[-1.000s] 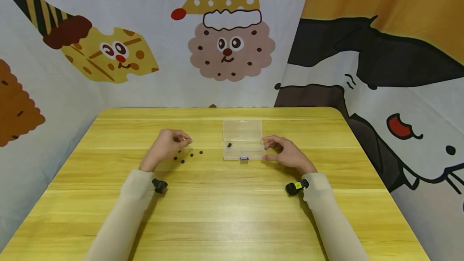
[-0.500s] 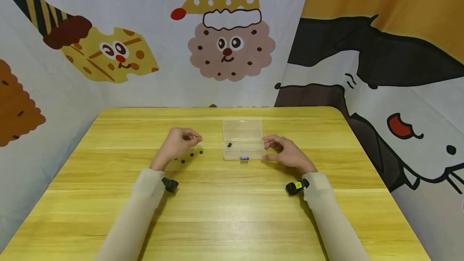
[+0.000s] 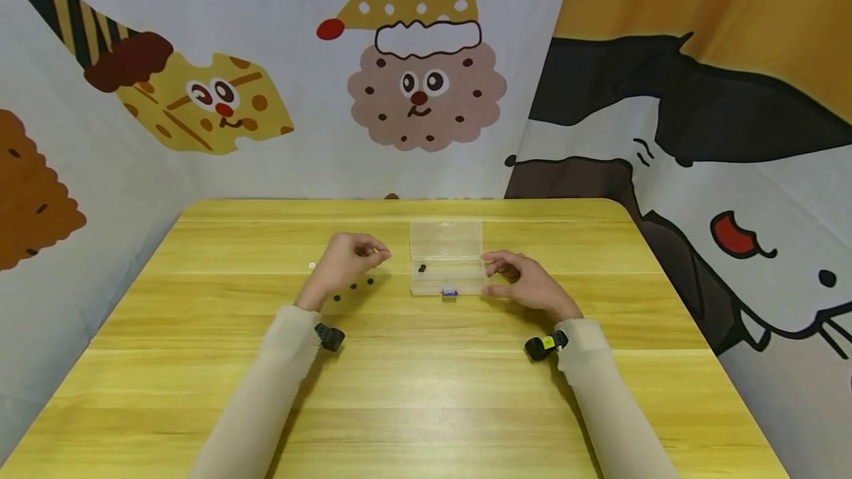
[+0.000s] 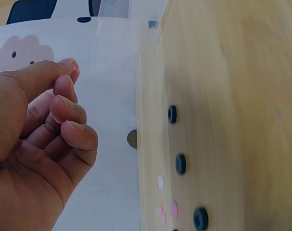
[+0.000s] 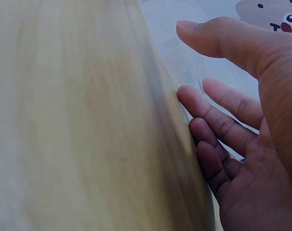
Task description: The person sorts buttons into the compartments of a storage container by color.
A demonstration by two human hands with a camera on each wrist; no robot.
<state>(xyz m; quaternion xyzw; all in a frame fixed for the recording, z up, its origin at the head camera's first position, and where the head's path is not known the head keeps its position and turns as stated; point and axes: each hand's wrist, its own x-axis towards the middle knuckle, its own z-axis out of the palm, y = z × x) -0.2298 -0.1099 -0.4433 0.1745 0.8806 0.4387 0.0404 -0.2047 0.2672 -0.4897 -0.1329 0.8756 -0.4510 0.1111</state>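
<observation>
A clear plastic box [image 3: 459, 270] lies with its lid [image 3: 446, 241] raised backward and its blue latch [image 3: 450, 293] at the front. Small dark buttons [image 3: 422, 268] sit at its left inside. My left hand [image 3: 346, 261] is above the table, left of the box. Its thumb and index finger pinch together, and a small pink edge, apparently a button [image 4: 76, 73], shows at their tips. My right hand [image 3: 526, 281] is at the box's right side, its fingers touching the side and its thumb spread apart near the front corner.
Several loose dark buttons [image 4: 181, 164] lie on the table [image 3: 426, 390] below my left hand. Pink buttons [image 4: 174, 210] and a white button [image 4: 161, 182] lie close by. Behind the table's far edge hangs a patterned cloth [image 3: 426, 94].
Step by step my left hand has moved right toward the box, uncovering a pale button behind it. My right hand and the box have stayed in place.
</observation>
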